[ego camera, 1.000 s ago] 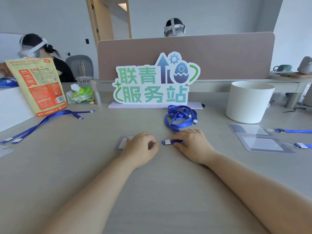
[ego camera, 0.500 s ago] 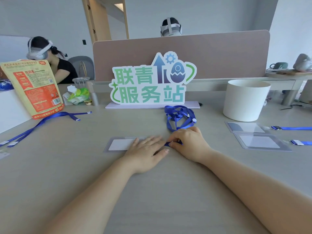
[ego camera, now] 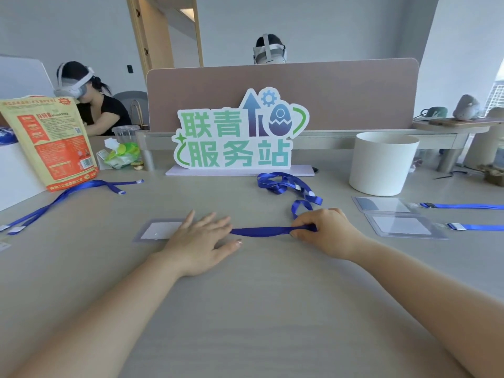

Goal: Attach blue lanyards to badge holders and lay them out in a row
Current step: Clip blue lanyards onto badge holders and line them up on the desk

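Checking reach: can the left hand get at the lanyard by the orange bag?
Probably yes: left hand rests flat on a badge holder; only bare table separates it from that lanyard.

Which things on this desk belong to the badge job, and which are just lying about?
Job: lanyard pinched by right hand; holder under left hand; rear holder and front holder at right; spare lanyard at left.
Lying about: sign; white tub; snack bag; tissue pack.
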